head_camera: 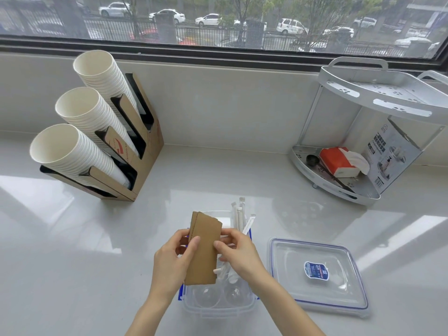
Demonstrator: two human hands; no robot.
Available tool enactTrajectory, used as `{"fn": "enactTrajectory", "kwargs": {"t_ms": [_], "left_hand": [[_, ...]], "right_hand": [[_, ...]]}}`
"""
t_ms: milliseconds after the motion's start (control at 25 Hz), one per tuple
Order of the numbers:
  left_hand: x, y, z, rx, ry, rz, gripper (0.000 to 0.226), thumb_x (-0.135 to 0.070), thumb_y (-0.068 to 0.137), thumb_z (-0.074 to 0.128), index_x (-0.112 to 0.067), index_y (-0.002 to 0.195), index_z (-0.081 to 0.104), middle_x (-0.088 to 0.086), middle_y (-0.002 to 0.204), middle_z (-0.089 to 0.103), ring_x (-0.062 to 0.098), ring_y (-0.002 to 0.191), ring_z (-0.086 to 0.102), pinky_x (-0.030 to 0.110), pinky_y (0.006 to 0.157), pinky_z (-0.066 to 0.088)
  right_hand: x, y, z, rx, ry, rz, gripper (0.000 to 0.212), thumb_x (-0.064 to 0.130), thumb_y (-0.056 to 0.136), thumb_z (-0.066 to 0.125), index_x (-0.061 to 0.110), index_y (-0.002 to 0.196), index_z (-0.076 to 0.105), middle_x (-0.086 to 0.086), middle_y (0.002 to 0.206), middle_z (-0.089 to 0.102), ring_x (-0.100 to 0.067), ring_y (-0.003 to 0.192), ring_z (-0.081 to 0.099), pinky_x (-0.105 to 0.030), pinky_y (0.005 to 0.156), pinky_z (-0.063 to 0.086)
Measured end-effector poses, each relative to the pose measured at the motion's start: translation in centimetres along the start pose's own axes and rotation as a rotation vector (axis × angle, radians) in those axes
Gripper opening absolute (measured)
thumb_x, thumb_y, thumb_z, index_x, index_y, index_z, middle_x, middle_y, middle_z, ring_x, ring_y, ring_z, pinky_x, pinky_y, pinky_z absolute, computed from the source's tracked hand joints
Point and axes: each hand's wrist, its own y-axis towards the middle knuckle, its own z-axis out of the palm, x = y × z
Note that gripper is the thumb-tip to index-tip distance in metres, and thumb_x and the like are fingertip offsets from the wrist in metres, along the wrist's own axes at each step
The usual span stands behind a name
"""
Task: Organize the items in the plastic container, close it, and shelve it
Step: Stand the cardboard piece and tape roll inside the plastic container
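A clear plastic container [219, 309] with blue clips sits on the counter right in front of me. Inside it stand several paper-wrapped straws [238, 215], and clear domed lids [208, 295] lie at its near end. Above the container I hold a flat stack of brown cardboard cup sleeves [204, 251]. My left hand [173, 258] grips the stack's left edge, my right hand [236, 252] pinches its right edge. The container's clear lid [317, 272], blue-rimmed with a blue sticker, lies flat on the counter to the right.
A cardboard holder [143, 166] with three tilted stacks of white paper cups stands at the back left. A white two-tier corner shelf [378, 98] at the back right holds an orange tissue pack [338, 161], a black scoop and a printed box on its lower tier. A window runs behind.
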Motion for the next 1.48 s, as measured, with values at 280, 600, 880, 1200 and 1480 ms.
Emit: {"fn": "enactTrajectory", "kwargs": {"t_ms": [280, 600, 880, 1200, 1480], "left_hand": [[0.0, -0.4, 0.0, 0.009, 0.038, 0.007, 0.018, -0.022, 0.088, 0.052, -0.028, 0.100, 0.063, -0.012, 0.075, 0.066, -0.004, 0.068, 0.062, 0.004, 0.054, 0.045], [-0.2, 0.0, -2.4, -0.191, 0.212, 0.016, 0.023, -0.020, 0.088, 0.052, -0.011, 0.105, 0.065, 0.010, 0.074, 0.061, 0.026, 0.068, 0.056, 0.026, 0.059, 0.040], [0.4, -0.7, -2.8, -0.200, 0.308, -0.015, 0.022, -0.019, 0.086, 0.054, -0.013, 0.103, 0.066, 0.011, 0.073, 0.062, 0.030, 0.071, 0.059, 0.034, 0.065, 0.047], [1.3, -1.5, -1.3, -0.163, 0.438, 0.093, 0.015, -0.014, 0.082, 0.059, -0.013, 0.093, 0.069, 0.007, 0.069, 0.057, 0.030, 0.063, 0.056, 0.037, 0.061, 0.046], [2.0, -1.7, 0.8, -0.041, 0.605, 0.061, 0.023, -0.019, 0.088, 0.048, -0.016, 0.106, 0.062, 0.001, 0.073, 0.041, 0.033, 0.070, 0.058, 0.036, 0.059, 0.043]], "right_hand": [[-0.1, 0.1, 0.5, 0.012, -0.038, -0.015, 0.036, 0.014, 0.090, 0.050, 0.015, 0.126, 0.054, 0.001, 0.081, 0.058, -0.015, 0.081, 0.060, -0.022, 0.072, 0.056], [0.1, -0.3, 1.5, 0.134, -0.433, -0.095, 0.038, 0.019, 0.089, 0.048, 0.015, 0.126, 0.054, 0.002, 0.102, 0.062, -0.009, 0.086, 0.055, -0.024, 0.086, 0.047], [-0.5, -0.6, 1.7, 0.452, -1.013, -0.238, 0.041, 0.024, 0.087, 0.052, 0.017, 0.127, 0.053, -0.006, 0.130, 0.054, -0.027, 0.120, 0.040, -0.041, 0.105, 0.033], [-1.1, -0.6, 1.3, 0.377, -1.053, -0.266, 0.034, 0.012, 0.088, 0.047, 0.020, 0.120, 0.059, -0.004, 0.124, 0.056, -0.027, 0.115, 0.041, -0.038, 0.103, 0.027], [-1.2, -0.9, 1.2, 0.352, -0.945, -0.257, 0.042, 0.011, 0.088, 0.042, 0.018, 0.129, 0.047, -0.003, 0.127, 0.059, -0.028, 0.118, 0.044, -0.039, 0.105, 0.031]]}}
